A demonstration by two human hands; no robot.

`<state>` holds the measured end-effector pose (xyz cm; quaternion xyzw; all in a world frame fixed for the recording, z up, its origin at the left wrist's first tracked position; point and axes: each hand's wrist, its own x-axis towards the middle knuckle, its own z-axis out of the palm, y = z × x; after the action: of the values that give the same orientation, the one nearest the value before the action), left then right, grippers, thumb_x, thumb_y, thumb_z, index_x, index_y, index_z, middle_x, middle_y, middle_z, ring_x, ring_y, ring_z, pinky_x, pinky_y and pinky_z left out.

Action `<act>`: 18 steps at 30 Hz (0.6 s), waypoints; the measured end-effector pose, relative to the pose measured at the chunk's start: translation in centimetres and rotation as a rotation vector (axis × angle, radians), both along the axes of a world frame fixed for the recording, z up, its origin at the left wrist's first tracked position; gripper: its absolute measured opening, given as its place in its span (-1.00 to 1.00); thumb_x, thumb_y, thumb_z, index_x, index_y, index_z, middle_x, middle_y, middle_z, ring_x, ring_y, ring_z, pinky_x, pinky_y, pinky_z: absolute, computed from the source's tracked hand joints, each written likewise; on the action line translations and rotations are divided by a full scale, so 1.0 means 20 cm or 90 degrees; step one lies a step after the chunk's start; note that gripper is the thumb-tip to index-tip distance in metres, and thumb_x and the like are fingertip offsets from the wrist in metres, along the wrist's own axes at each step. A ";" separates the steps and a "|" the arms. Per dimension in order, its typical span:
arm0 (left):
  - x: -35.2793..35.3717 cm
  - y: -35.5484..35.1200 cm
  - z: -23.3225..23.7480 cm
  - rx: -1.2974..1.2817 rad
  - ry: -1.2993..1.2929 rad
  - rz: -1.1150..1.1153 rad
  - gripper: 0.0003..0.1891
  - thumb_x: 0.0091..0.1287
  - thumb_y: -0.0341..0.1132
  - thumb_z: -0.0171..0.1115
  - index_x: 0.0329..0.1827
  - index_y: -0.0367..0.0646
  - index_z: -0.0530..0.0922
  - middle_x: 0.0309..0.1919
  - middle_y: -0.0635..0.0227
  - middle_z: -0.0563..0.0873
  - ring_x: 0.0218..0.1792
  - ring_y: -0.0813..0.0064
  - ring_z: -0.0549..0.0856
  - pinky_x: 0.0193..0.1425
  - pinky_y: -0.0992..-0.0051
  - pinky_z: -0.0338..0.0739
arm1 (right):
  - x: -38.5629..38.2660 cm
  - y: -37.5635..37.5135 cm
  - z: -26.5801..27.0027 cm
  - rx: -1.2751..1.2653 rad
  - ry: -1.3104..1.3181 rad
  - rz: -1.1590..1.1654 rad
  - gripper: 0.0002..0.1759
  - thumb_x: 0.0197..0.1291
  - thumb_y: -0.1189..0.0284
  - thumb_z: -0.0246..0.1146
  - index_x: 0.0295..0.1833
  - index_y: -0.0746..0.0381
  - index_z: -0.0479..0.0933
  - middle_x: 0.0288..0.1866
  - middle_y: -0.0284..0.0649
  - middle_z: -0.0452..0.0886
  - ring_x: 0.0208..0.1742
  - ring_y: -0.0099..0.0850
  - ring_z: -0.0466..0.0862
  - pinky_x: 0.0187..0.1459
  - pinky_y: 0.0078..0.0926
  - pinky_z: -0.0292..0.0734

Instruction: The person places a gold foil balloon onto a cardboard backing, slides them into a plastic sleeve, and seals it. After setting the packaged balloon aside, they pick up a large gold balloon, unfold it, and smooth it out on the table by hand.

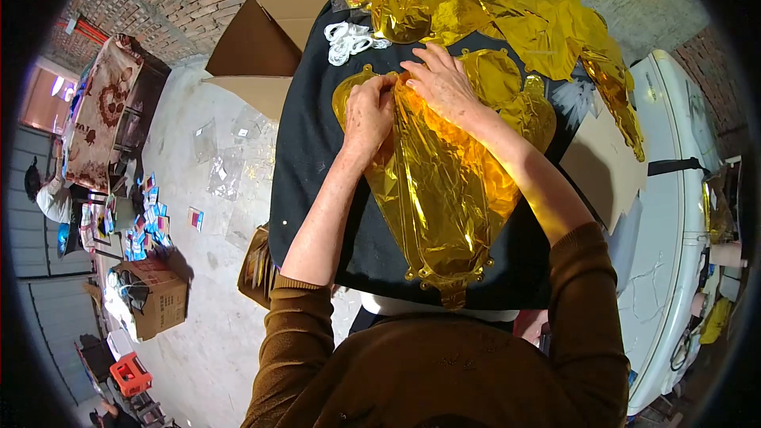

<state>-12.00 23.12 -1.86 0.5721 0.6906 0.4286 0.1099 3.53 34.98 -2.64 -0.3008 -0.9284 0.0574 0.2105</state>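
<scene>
A flat gold foil balloon [432, 190] lies on the black-covered table, wide at the top and narrowing towards me, with small tabs along its lower end. My left hand [369, 119] is closed in a pinch on the foil near its upper edge; the fingertips are partly hidden. Just to the right, my right hand [445, 89] rests on the same foil, fingers spread and pointing away from me. Between the two hands the foil is raised in a crease. A bundle of white cord or ties [349, 41] sits beyond my left hand.
More crumpled gold foil [476, 0] is heaped along the table's far edge and hangs over its right side. An open cardboard box [269, 47] stands at the far left. On the right are brown cardboard [606, 162] and a white appliance [662, 269]. Clear plastic wrappers [230, 162] litter the floor.
</scene>
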 end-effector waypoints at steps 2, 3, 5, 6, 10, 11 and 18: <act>0.00 0.00 0.00 0.002 0.015 0.002 -0.71 0.39 -0.48 0.25 0.15 -0.22 0.70 0.01 0.08 0.82 0.09 0.07 0.76 0.23 0.20 0.61 | -0.01 0.00 0.00 -0.001 -0.018 -0.003 -0.54 0.43 0.17 0.27 0.36 0.05 0.57 0.58 -0.15 0.37 0.68 -0.11 0.14 0.54 0.04 0.12; 0.00 0.00 0.00 0.003 0.022 0.003 -0.70 0.39 -0.48 0.25 0.15 -0.22 0.71 0.01 0.09 0.82 0.09 0.06 0.76 0.23 0.20 0.61 | -0.01 0.00 0.01 -0.003 -0.015 0.001 -0.56 0.42 0.17 0.28 0.33 0.06 0.58 0.57 -0.16 0.37 0.68 -0.11 0.14 0.54 0.04 0.13; -0.01 0.00 -0.01 0.006 0.016 -0.007 -0.70 0.38 -0.48 0.25 0.15 -0.21 0.71 0.01 0.09 0.82 0.09 0.06 0.76 0.23 0.20 0.61 | -0.01 0.00 0.02 0.000 -0.009 0.003 -0.62 0.42 0.19 0.28 0.26 0.08 0.60 0.56 -0.16 0.38 0.68 -0.11 0.15 0.52 0.03 0.14; -0.02 0.00 -0.01 0.007 0.012 -0.013 -0.70 0.38 -0.49 0.24 0.15 -0.21 0.71 0.00 0.09 0.82 0.08 0.05 0.76 0.23 0.19 0.61 | -0.02 0.00 0.03 0.003 -0.005 0.002 -0.65 0.42 0.20 0.28 0.22 0.09 0.60 0.56 -0.17 0.39 0.67 -0.12 0.15 0.52 0.01 0.15; -0.03 0.01 -0.02 0.020 0.057 -0.015 -0.70 0.38 -0.48 0.23 0.15 -0.20 0.72 -0.01 0.09 0.81 0.08 0.05 0.75 0.22 0.19 0.60 | -0.03 0.00 0.03 0.013 0.002 -0.001 -0.74 0.42 0.21 0.28 0.07 0.12 0.59 0.56 -0.17 0.39 0.67 -0.13 0.16 0.50 -0.01 0.16; -0.03 0.01 -0.03 0.018 0.063 -0.017 -0.70 0.39 -0.48 0.23 0.15 -0.19 0.72 0.00 0.09 0.81 0.09 0.05 0.74 0.23 0.18 0.60 | -0.03 0.00 0.03 0.014 0.000 -0.002 -0.74 0.42 0.21 0.28 0.05 0.12 0.58 0.56 -0.17 0.40 0.67 -0.13 0.17 0.50 -0.01 0.17; -0.03 0.01 -0.04 0.024 0.062 -0.013 -0.70 0.39 -0.47 0.23 0.15 -0.15 0.72 0.01 0.11 0.80 0.11 0.05 0.72 0.27 0.18 0.57 | -0.03 0.07 -0.02 0.060 0.021 -0.004 -0.70 0.40 0.18 0.31 0.02 0.18 0.54 0.50 -0.12 0.43 0.64 -0.07 0.19 0.46 0.10 0.18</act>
<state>-12.67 23.42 -2.76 0.6016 0.6810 0.4116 0.0698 3.01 36.44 -3.09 -0.2926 -0.9255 0.0177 0.2397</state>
